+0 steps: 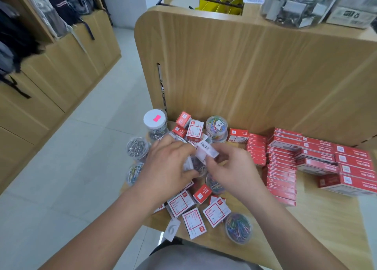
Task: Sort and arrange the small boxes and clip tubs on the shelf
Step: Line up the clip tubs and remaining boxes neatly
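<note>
held box: small white box, tilted, above the middle of the clutter on the wooden shelf; both hands on it
right hand: right hand pinches the box's lower right end, thumb and fingers closed on it
left hand: left hand curled over the box's left end, fingers bent; also over a clear tub underneath, can't tell if it grips that tub or only the box
loose boxes: red-and-white small boxes scattered near the front edge, lying flat at mixed angles; more of them piled at the back left
clip tubs: tub of coloured clips at front, upright; another coloured tub at the back against the panel; silver-clip tub and coloured one at the left edge; tall jar with white lid and pink sticker back left
sorted stock: long red boxes stacked in neat rows on the right, bigger red boxes beyond them
surroundings: upper shelf with clear tub of binder clips; backpacks hanging at left over tiled floor
</note>
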